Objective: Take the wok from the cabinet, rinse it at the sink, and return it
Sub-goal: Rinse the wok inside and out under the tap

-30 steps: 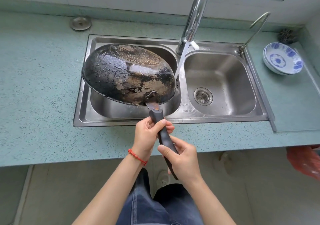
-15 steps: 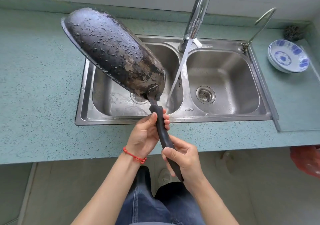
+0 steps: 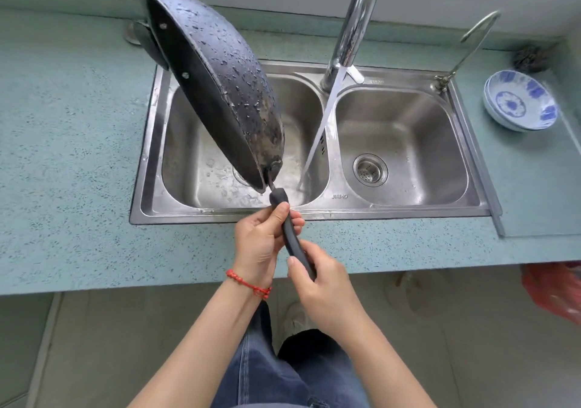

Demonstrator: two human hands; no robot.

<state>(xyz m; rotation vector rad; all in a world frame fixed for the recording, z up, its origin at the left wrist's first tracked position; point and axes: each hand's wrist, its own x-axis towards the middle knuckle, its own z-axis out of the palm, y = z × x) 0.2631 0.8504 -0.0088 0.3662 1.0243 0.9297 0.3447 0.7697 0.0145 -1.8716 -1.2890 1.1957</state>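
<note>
- Wok [image 3: 226, 71] is tipped on edge over the left basin of the sink [image 3: 220, 212], wet underside facing right.
- Left hand [image 3: 261, 241] and right hand [image 3: 317, 278] both clench its handle [image 3: 290, 234].
- Faucet [image 3: 355, 30] stream runs just beside the wok and misses it.
- Risk: wet handle twists, wok drops onto the basin; drips reach the countertop [image 3: 63, 156].

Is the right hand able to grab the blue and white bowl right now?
Probably not right away. The right hand is wrapped around the wok handle along with the left hand. The bowl sits far off on the counter with nothing blocking it, so the hand would need to let go first.
</note>
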